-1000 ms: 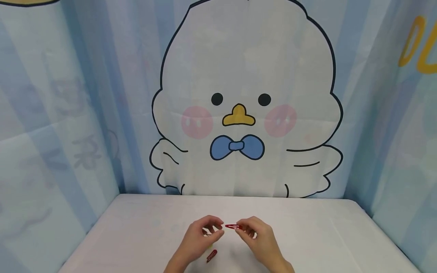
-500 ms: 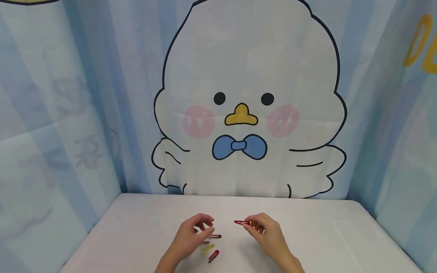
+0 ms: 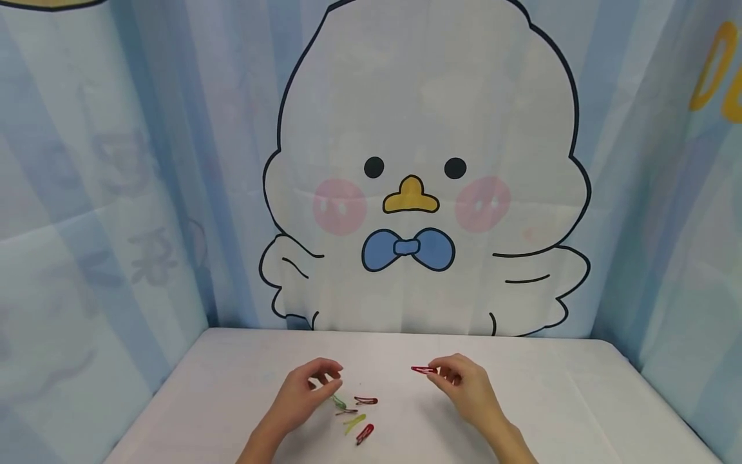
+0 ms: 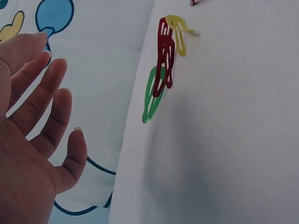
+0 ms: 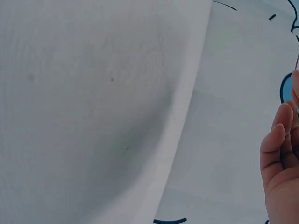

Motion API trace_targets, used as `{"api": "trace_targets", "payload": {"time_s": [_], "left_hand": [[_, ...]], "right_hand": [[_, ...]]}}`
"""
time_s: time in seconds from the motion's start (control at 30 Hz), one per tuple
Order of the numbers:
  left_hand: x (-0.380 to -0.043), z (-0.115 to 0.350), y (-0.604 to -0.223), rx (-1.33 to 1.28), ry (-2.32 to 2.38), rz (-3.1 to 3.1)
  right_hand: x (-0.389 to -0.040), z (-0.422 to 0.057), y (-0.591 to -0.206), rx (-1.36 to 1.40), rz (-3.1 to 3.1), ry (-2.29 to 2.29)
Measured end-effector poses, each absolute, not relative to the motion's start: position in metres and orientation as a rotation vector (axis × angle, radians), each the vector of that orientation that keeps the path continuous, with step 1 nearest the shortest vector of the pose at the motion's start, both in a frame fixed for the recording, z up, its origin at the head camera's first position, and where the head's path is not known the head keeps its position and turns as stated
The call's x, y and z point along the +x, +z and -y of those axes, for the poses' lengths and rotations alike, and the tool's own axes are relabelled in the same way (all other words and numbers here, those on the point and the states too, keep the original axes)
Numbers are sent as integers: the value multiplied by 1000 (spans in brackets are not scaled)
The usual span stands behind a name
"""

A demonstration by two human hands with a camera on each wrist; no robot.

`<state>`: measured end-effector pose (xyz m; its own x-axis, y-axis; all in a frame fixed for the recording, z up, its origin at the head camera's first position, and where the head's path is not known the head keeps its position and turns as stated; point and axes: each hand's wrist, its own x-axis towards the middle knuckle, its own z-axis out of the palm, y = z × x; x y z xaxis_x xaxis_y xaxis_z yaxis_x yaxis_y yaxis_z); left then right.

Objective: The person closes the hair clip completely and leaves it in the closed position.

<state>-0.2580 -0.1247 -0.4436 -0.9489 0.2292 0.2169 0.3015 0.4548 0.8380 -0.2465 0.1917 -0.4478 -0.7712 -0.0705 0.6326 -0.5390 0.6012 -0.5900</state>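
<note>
My right hand [image 3: 466, 386] pinches a red hair clip [image 3: 424, 370] between thumb and fingertips, raised over the table; in the right wrist view only part of this hand [image 5: 282, 158] shows, at the right edge. My left hand [image 3: 304, 393] hovers at the left with relaxed fingers, holding nothing; its loosely bent fingers also show in the left wrist view. Between the hands, hair clips lie on the white table: a green one [image 3: 339, 402], a dark red one [image 3: 366, 401], a brownish one [image 3: 346, 411], a yellow one [image 3: 355, 423] and another red one [image 3: 364, 434] nearest me.
The white-covered table [image 3: 556, 399] reaches back to a light blue curtain [image 3: 237, 193] printed with a large white duck. Curtains [image 3: 655, 258] also hang along both sides.
My hands have moved apart, the left to the left and the right to the right with the red hair clip. The clips on the table are now uncovered.
</note>
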Motion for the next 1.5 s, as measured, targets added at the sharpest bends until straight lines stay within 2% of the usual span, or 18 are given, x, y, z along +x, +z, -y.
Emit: {"api": "trace_targets", "payload": {"time_s": [0.37, 1.03, 1.5], "left_hand": [[-265, 143, -447, -425, -1502, 2642], [-287, 165, -459, -528, -1471, 2755], [-302, 167, -464, -694, -1427, 2860]], "right_hand": [[-257, -207, -452, 385, 2355, 1132], [-275, -236, -454, 231, 2679, 1073], [-288, -254, -458, 478, 2825, 960]]}}
